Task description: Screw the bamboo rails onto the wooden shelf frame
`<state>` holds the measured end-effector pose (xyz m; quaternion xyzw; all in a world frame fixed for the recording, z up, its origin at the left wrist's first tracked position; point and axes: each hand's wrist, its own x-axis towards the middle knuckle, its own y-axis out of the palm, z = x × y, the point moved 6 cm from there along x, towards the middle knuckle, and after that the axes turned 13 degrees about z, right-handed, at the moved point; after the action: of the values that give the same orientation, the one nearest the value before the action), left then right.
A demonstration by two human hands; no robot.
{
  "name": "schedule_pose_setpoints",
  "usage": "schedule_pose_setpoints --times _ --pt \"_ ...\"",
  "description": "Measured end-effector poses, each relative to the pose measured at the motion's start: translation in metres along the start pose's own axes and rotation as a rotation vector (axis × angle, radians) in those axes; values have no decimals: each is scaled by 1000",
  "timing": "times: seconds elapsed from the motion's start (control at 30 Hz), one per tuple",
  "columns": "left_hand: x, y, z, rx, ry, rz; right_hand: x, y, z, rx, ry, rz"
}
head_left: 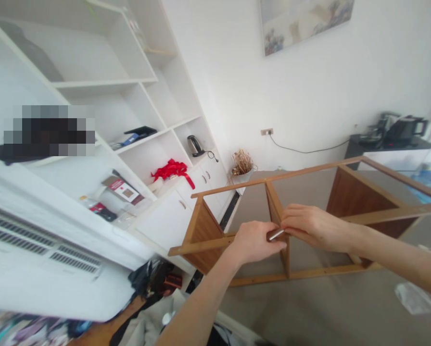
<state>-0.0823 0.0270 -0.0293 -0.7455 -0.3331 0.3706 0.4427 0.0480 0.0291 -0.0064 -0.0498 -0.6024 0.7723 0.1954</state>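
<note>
A brown wooden frame with open compartments (341,166) lies on its side on the grey floor, partly assembled. My left hand (253,241) is closed at the frame's middle upright and grips a thin silver metal tool (275,234). Its shiny end sticks out toward my right hand (311,225). That hand rests curled on the same upright and front rail, with its fingertips touching the tool's tip. What the tool bears on is hidden by my fingers.
White wall shelving (136,81) on the left holds a kettle, a red ribbon and boxes. A basket of dried grass (242,166) stands by the wall. A dark cabinet with a coffee machine (399,132) is at the right. Clutter lies at the lower left, a plastic bag (415,298) on the floor.
</note>
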Motion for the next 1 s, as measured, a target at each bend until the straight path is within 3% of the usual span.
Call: schedule_pose_setpoints --times 0.23,0.33,0.43,0.57,0.63,0.7,0.8,0.9,1.0 --pt "4 -1 4 -42 52 51 3 -7 22 -126 -63 42" --pt "3 -4 4 -73 108 66 5 -22 21 -45 -7 -33" --pt "-2 -5 3 -123 133 49 3 -38 -11 18 244 -141" --pt "-14 -2 -1 -160 153 65 -1 -47 -80 153 672 -227" --pt "-18 -3 -3 -152 202 100 5 -49 -107 191 793 -224" --pt "-16 -9 -3 -136 270 137 19 -50 -125 176 827 -198" --pt "8 -36 10 -77 288 73 46 -49 -141 139 813 -164" --pt "51 -75 38 19 99 -178 69 -45 -150 99 796 -119" --pt "91 -88 61 33 19 -256 83 -41 -154 56 773 -84"
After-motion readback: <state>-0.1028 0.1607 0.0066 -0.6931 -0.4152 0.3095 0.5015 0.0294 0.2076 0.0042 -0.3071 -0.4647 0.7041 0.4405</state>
